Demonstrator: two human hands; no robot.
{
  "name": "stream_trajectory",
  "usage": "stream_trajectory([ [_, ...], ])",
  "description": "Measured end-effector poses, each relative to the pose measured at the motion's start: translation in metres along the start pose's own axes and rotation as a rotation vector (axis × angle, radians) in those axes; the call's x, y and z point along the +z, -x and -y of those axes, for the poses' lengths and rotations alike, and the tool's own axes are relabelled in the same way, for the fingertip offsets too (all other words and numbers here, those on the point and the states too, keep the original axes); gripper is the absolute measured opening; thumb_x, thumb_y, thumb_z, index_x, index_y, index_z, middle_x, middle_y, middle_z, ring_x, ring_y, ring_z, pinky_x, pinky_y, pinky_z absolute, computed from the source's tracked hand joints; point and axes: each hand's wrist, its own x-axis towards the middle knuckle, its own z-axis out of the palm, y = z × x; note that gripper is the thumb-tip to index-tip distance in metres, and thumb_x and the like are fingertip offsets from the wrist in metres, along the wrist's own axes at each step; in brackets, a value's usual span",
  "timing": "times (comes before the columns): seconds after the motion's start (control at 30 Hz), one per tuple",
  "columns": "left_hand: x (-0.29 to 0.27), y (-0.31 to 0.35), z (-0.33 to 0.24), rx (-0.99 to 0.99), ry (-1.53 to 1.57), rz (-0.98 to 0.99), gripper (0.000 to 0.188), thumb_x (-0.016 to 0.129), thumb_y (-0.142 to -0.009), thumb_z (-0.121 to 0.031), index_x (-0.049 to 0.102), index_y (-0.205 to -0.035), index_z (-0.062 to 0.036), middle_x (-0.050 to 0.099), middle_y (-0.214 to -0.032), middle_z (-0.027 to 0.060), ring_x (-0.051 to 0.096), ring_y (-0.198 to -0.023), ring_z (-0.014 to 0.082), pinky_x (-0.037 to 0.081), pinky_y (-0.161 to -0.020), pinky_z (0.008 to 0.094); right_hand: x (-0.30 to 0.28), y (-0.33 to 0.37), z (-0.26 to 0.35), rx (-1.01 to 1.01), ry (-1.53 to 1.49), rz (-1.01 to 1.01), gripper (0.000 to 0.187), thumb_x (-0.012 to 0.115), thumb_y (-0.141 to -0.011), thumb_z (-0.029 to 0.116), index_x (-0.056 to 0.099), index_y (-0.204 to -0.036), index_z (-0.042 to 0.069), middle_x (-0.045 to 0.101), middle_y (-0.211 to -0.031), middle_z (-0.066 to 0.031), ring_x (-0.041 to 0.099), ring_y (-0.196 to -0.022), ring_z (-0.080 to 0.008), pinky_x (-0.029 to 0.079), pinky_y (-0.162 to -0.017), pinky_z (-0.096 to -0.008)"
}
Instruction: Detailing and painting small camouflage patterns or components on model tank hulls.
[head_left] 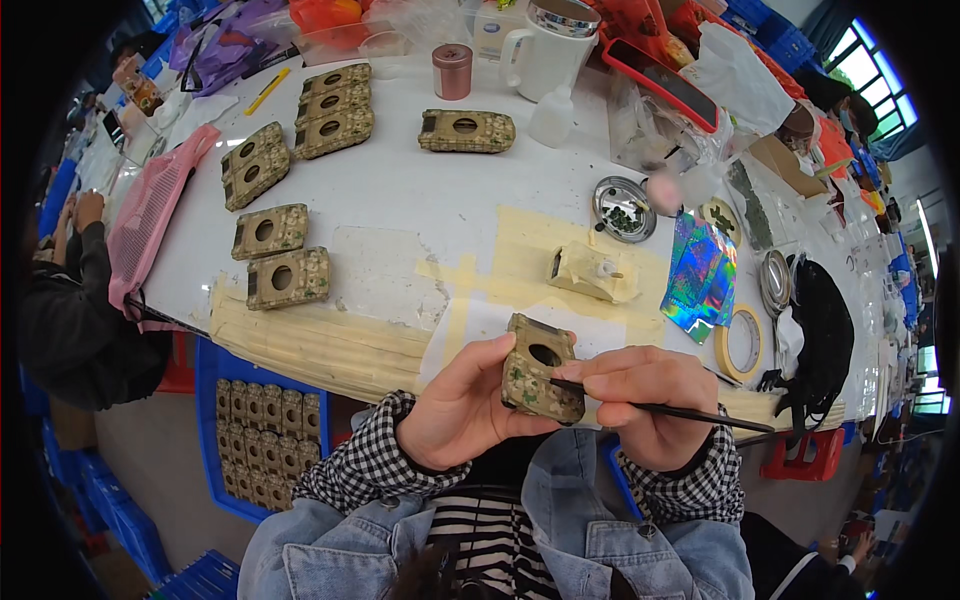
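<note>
A camouflage-patterned toy tank hull [530, 392] with a round hole in its top is tilted up over the table's near edge. My left hand [455, 412] grips it along its left side and underneath. My right hand [652, 397] pinches a slim black tool [715, 418], which looks like a paintbrush. Its tip touches the hull beside the hole, and its tapered end points right. Just beyond my hands, a block wrapped in masking tape [590, 272] has a small peg sticking up. A round metal dish [607, 192] holds small dark green bits.
Several camouflage hulls [283, 278] stand at the left and back. A blue crate [212, 400] below holds many more. To the right lie shiny holographic sheets [695, 275], a tape roll [738, 345] and a black bag [825, 330]. Behind stand a white mug [550, 55] and a red-cased phone [660, 85].
</note>
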Motion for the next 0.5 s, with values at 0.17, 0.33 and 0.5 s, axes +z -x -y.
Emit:
stream_trajectory([
  [0.17,-0.0025,-0.0004,0.0003,0.002,0.037,0.021,0.058,0.031,-0.097,-0.033,0.024,-0.139,0.0064,0.035,-0.141,0.0203,0.054,-0.115,0.0329,0.057,-0.086,0.0427,0.0001,-0.0006,-0.0002,-0.006,-0.004,0.0,0.02,0.074,-0.076,0.006,0.064,-0.093,0.001,0.069,-0.09,-0.0143,0.069,-0.081,-0.0266,0.055,-0.07,-0.0315],
  [0.33,-0.0023,0.0003,0.0002,-0.002,0.03,0.011,0.058,0.031,-0.097,-0.033,0.024,-0.139,0.0063,0.035,-0.141,0.0202,0.054,-0.115,0.0328,0.056,-0.086,0.0428,0.0003,-0.0007,-0.0001,-0.008,0.004,0.001,0.02,0.074,-0.076,0.006,0.065,-0.093,0.001,0.069,-0.089,-0.0141,0.069,-0.081,-0.0265,0.055,-0.07,-0.0314],
  [0.5,-0.0002,0.0001,-0.0006,-0.006,-0.034,-0.012,0.058,0.031,-0.097,-0.033,0.024,-0.139,0.0057,0.035,-0.141,0.0196,0.054,-0.116,0.0323,0.055,-0.088,0.0433,-0.0002,-0.0014,0.0001,-0.014,0.013,0.004,0.02,0.074,-0.075,0.005,0.065,-0.093,0.001,0.069,-0.089,-0.0141,0.069,-0.081,-0.0265,0.055,-0.07,-0.0312],
])
